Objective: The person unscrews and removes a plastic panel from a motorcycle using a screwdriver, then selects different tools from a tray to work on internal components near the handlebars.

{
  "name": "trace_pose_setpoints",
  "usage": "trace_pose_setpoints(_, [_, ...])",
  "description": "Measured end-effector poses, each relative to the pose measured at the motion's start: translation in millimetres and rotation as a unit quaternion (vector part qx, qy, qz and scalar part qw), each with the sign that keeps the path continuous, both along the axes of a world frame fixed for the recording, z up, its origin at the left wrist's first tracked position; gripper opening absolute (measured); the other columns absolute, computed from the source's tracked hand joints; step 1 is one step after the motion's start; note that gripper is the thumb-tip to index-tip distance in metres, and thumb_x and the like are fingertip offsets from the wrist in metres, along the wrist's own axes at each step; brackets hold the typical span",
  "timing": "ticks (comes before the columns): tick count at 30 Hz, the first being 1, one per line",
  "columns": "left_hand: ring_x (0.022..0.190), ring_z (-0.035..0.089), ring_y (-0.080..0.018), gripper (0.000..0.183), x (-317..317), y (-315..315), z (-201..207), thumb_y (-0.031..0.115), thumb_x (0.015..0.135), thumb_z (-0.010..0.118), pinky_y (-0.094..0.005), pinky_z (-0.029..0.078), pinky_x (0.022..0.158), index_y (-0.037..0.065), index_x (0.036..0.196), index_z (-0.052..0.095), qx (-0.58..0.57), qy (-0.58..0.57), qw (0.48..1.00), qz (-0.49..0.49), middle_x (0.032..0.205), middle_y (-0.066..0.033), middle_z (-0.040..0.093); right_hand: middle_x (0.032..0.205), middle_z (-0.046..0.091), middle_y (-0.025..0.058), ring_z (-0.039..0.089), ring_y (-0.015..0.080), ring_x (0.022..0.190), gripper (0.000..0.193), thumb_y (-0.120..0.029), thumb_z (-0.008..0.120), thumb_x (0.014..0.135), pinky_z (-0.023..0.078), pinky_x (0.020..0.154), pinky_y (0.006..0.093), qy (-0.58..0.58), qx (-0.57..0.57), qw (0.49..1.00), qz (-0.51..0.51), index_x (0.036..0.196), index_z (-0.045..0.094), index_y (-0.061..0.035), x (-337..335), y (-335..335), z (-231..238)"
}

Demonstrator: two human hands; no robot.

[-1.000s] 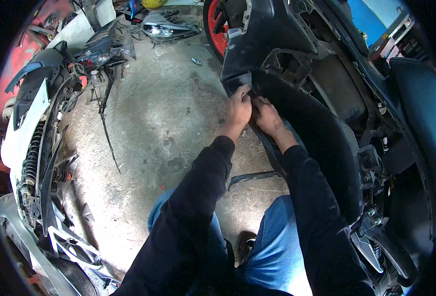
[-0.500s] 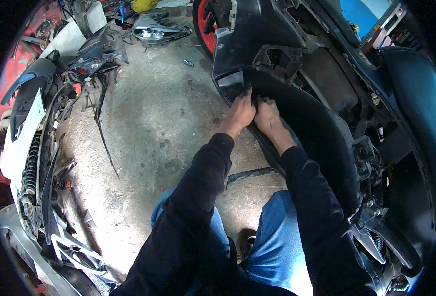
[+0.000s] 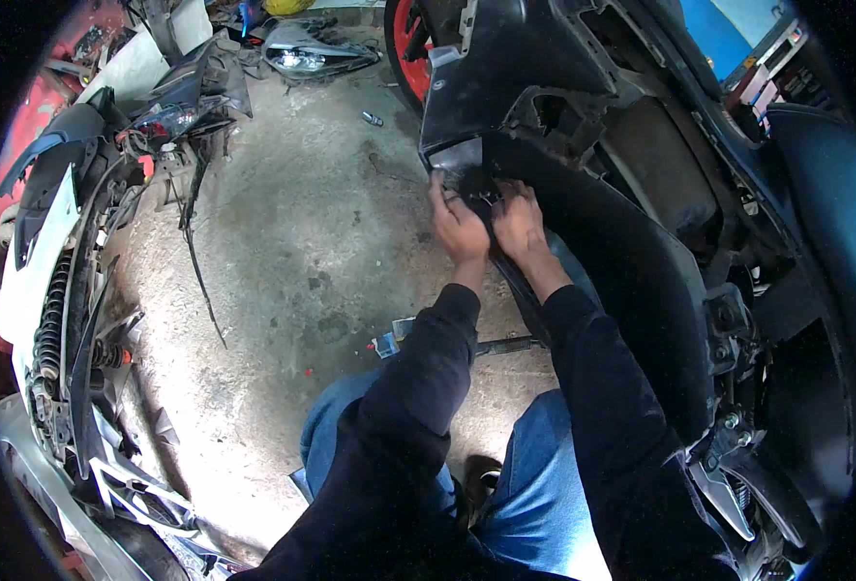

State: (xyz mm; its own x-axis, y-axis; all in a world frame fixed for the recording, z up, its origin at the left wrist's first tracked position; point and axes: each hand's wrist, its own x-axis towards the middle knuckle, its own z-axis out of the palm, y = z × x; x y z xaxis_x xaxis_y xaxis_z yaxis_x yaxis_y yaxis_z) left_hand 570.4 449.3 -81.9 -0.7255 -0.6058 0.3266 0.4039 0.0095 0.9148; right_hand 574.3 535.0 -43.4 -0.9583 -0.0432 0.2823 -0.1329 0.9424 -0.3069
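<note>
A motor scooter with black body panels fills the right side, its long lower side panel facing me. My left hand rests at the panel's front lower corner, with fingers stretched along the outer edge near a glossy patch. Close beside it, my right hand has its fingers bent against the same black panel. Between the hands is a small shiny spot, too small to name. Whatever the right fingertips pinch is hidden.
A headlight unit and a small metal cylindrical piece lie on the concrete floor. Removed scooter parts, with a coil-spring shock absorber and cables, line the left. A small blue-and-white item lies by my left sleeve. The scooter's red wheel stands ahead.
My left hand has drawn away from the right and shifted left, its fingers now along the panel's outer edge. The right hand stays nearly in place. A blue-and-white item has come into view.
</note>
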Motion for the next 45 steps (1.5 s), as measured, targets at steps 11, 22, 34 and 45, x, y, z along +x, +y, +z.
trace_pose_setpoints(11, [0.118, 0.05, -0.0315, 0.041, -37.9, 1.8, -25.8, 0.012, 0.093, 0.034, -0.0372, 0.037, 0.102, -0.009, 0.123, 0.05, 0.315, 0.024, 0.947, -0.056, 0.129, -0.0206, 0.051, 0.129, 0.051, 0.0212, 0.04, 0.0349, 0.126, 0.039, -0.015, 0.049, 0.086, 0.029, 0.108, 0.039, -0.03, 0.039, 0.994, 0.096, 0.12, 0.055, 0.0023, -21.3, -13.6, -0.9])
trace_pose_setpoints(22, [0.123, 0.046, -0.0279, 0.045, -28.8, -13.2, -8.9, 0.019, 0.098, 0.032, -0.0379, 0.038, 0.104, -0.011, 0.132, 0.036, 0.654, 0.018, 0.749, -0.106, 0.134, -0.0216, 0.044, 0.132, 0.049, 0.02, 0.043, 0.0348, 0.125, 0.039, -0.018, 0.049, 0.089, 0.033, 0.106, 0.0381, -0.069, -0.092, 0.992, 0.044, 0.125, 0.054, -0.0019, -16.6, -17.7, 11.4])
trace_pose_setpoints(34, [0.123, 0.045, -0.0258, 0.051, -38.9, -8.5, -18.5, 0.033, 0.101, 0.032, -0.0358, 0.034, 0.105, -0.007, 0.13, 0.044, 0.613, 0.047, 0.773, -0.158, 0.134, -0.0171, 0.046, 0.128, 0.052, 0.0202, 0.049, 0.0359, 0.119, 0.037, -0.024, 0.048, 0.09, 0.036, 0.102, 0.0387, -0.019, -0.181, 0.979, 0.091, 0.119, 0.058, -0.0032, -27.2, -37.8, 0.7])
trace_pose_setpoints(45, [0.114, 0.05, -0.0256, 0.048, -25.2, -16.2, -23.4, 0.039, 0.1, 0.027, -0.0343, 0.04, 0.098, 0.007, 0.131, 0.045, 0.611, 0.045, 0.754, -0.238, 0.128, -0.0119, 0.05, 0.112, 0.063, 0.0188, 0.058, 0.0331, 0.107, 0.03, -0.019, 0.052, 0.089, 0.043, 0.093, 0.0357, -0.041, -0.251, 0.957, 0.141, 0.111, 0.063, -0.0021, -14.9, -68.0, 2.2])
